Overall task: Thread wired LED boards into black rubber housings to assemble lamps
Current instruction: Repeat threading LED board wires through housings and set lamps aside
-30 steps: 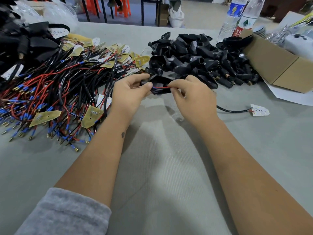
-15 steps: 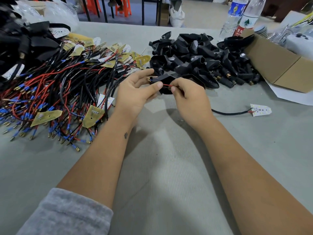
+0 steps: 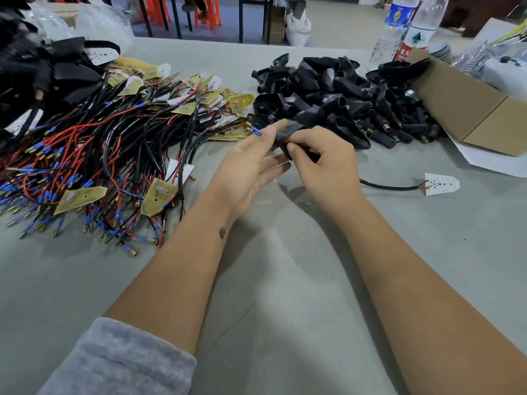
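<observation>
At table centre, the left hand (image 3: 251, 163) and right hand (image 3: 322, 163) meet around a rubber housing (image 3: 288, 135), with a heap of wired LED boards (image 3: 94, 155) spread at nine to ten o'clock of them and a pile of housings (image 3: 342, 98) behind at one o'clock. A single LED board (image 3: 441, 183) lies on the table (image 3: 285, 295) at three o'clock, its wire (image 3: 390, 186) running back toward the right hand. A cardboard box (image 3: 479, 109) sits at two o'clock beside the pile, with two bottles (image 3: 407, 27) behind it.
</observation>
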The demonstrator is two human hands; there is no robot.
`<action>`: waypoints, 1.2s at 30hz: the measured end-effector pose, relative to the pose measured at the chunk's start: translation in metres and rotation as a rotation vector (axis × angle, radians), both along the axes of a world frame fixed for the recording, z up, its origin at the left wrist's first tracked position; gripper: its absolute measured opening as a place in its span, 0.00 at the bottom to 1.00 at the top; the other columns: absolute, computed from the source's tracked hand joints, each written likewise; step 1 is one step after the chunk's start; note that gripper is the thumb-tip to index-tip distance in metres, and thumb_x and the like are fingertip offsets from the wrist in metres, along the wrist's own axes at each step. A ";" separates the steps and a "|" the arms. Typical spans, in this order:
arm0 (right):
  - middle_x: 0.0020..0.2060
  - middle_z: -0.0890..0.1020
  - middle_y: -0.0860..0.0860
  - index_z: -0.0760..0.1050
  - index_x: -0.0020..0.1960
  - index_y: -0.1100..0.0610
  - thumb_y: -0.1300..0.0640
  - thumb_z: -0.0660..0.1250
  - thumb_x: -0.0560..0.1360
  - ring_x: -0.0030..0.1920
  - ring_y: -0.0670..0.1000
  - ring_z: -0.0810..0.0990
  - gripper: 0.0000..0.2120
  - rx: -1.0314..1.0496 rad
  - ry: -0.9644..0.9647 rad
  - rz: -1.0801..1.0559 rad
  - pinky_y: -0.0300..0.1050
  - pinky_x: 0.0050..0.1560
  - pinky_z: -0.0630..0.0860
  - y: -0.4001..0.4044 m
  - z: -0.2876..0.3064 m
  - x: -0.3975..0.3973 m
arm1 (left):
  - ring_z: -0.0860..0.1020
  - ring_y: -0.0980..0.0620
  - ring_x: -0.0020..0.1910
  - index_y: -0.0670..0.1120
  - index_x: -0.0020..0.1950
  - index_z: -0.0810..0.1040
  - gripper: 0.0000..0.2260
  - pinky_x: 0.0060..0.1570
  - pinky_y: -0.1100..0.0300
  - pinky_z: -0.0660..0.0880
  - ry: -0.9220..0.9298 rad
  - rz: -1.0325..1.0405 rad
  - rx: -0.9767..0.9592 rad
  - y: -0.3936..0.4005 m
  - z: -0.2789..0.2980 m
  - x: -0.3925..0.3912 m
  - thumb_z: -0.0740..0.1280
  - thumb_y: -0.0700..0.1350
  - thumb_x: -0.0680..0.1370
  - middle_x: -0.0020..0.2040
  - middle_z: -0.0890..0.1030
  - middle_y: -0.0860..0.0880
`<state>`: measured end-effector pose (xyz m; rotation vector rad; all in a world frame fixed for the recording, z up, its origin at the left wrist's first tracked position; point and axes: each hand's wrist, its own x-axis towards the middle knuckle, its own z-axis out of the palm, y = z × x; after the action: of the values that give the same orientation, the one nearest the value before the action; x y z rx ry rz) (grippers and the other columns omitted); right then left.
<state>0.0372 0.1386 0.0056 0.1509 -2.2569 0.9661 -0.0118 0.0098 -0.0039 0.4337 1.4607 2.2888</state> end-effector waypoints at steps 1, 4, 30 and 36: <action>0.38 0.77 0.48 0.81 0.48 0.59 0.64 0.67 0.75 0.40 0.43 0.72 0.05 0.022 -0.008 -0.003 0.34 0.44 0.69 0.001 0.000 0.000 | 0.82 0.49 0.54 0.52 0.55 0.81 0.11 0.61 0.52 0.77 0.009 0.018 -0.015 0.002 0.000 0.001 0.58 0.48 0.83 0.53 0.84 0.50; 0.40 0.74 0.47 0.74 0.51 0.54 0.60 0.66 0.74 0.40 0.45 0.71 0.06 0.140 -0.110 -0.059 0.43 0.41 0.71 0.007 0.000 0.000 | 0.82 0.51 0.50 0.53 0.56 0.80 0.12 0.59 0.53 0.78 0.027 0.108 -0.040 0.005 0.001 0.004 0.56 0.49 0.84 0.53 0.83 0.53; 0.44 0.78 0.50 0.80 0.56 0.52 0.56 0.65 0.78 0.47 0.51 0.77 0.08 0.209 -0.102 -0.099 0.54 0.47 0.75 0.010 0.000 0.001 | 0.83 0.51 0.50 0.43 0.56 0.78 0.10 0.53 0.56 0.80 -0.120 0.043 0.065 0.002 0.003 0.000 0.57 0.40 0.84 0.48 0.85 0.47; 0.47 0.77 0.54 0.79 0.57 0.57 0.59 0.65 0.77 0.50 0.55 0.74 0.10 0.287 -0.058 -0.147 0.51 0.51 0.71 0.006 -0.001 -0.001 | 0.83 0.51 0.52 0.48 0.52 0.78 0.12 0.52 0.48 0.81 -0.025 0.121 -0.007 0.005 0.003 0.004 0.54 0.44 0.85 0.48 0.84 0.49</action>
<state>0.0363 0.1446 0.0045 0.0808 -2.4133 0.5749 -0.0081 0.0145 -0.0013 0.3215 1.5200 2.3725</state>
